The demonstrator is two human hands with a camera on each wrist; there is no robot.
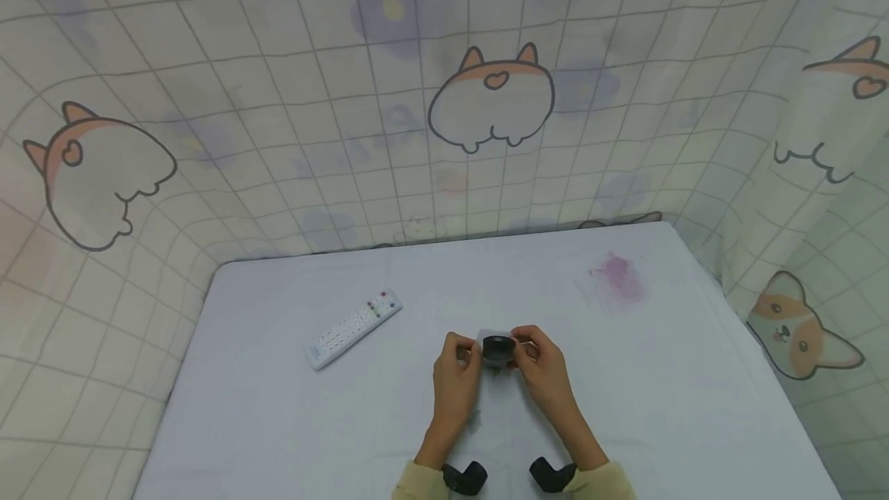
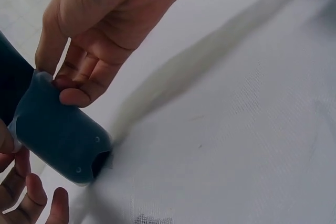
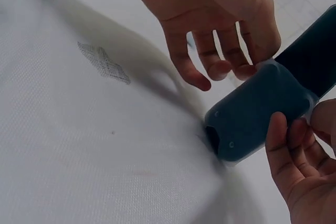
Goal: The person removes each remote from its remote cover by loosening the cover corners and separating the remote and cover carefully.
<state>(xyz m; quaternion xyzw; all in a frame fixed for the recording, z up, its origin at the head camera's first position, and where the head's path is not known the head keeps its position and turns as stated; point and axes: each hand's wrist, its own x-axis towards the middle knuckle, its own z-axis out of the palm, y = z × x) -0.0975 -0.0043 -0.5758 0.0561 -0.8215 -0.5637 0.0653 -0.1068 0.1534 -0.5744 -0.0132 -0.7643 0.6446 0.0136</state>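
Dark case (image 1: 496,349), white remote (image 1: 353,328), corgi-print checked curtain (image 1: 444,99).

I held a small dark blue-grey case (image 1: 497,349) between my two hands, just above the white tablecloth near the middle of the table's near half. It was rounded at the corners, with a smooth matte shell and a clear rim. One end pointed down at the cloth, showing a dark opening (image 3: 212,135) and two tiny dots.

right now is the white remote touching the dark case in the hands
Apart. The head view shows the remote lying on the table to the left, with bare tabletop between it and the dark case held by the left hand and right hand.
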